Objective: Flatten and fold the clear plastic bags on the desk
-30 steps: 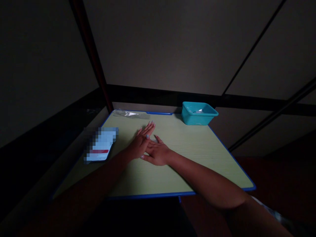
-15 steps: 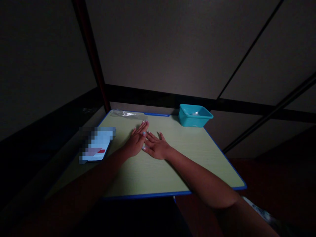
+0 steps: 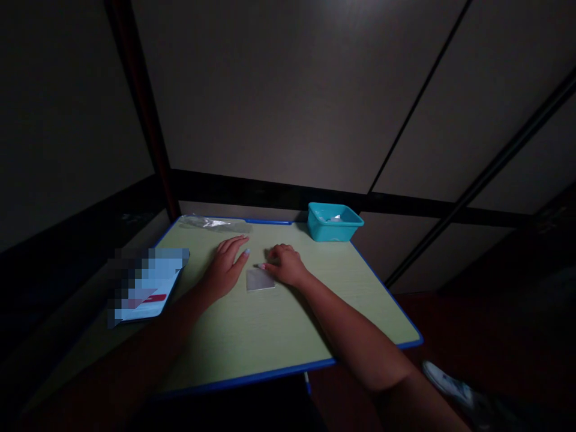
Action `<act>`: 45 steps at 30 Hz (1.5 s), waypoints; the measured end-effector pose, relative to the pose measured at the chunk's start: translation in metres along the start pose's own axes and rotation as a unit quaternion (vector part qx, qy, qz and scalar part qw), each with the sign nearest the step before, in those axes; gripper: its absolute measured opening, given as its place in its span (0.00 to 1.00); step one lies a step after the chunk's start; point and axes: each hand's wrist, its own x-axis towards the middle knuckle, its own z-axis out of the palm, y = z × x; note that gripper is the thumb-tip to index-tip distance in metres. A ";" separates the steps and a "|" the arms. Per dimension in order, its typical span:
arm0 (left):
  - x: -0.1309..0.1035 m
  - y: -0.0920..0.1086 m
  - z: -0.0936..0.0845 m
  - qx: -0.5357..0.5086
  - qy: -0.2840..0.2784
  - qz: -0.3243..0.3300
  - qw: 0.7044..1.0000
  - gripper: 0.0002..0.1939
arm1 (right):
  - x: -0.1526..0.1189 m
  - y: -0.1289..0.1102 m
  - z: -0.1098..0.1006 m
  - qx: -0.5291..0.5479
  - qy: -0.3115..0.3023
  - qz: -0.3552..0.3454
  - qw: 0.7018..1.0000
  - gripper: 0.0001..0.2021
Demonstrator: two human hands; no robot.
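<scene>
Flat greyish square (image 3: 260, 281) on a pale table (image 3: 355, 279) just below frame centre, right hand (image 3: 285, 264) at its upper-right corner, fingers curled, grip unclear, left hand (image 3: 225, 268) to its left, thumb and fingers apart, teal bin (image 3: 333, 233) right of centre

On the table (image 3: 355, 282), a square (image 3: 260, 281) lies between a device (image 3: 155, 285), left, and a basket (image 3: 333, 233), back right.

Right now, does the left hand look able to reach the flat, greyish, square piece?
Probably yes: nothing visible lies between the left hand and that square piece; the right hand is by its far edge.
</scene>
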 end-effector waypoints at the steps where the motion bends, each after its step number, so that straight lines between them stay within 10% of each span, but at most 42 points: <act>1: 0.000 0.001 0.000 0.006 0.000 -0.001 1.000 0.20 | 0.001 0.003 0.000 -0.002 -0.004 0.011 1.000 0.19; 21: -0.006 -0.014 0.012 0.068 -0.093 -0.024 0.993 0.12 | 0.001 0.000 0.011 0.108 -0.046 -0.035 0.992 0.11; 36: 0.002 -0.007 0.004 -0.182 -0.082 -0.155 0.968 0.13 | 0.001 -0.004 0.014 0.608 0.016 0.035 0.793 0.18; 45: 0.002 -0.001 0.002 -0.228 -0.065 -0.188 0.953 0.14 | -0.001 -0.008 0.020 0.645 0.029 0.062 0.761 0.19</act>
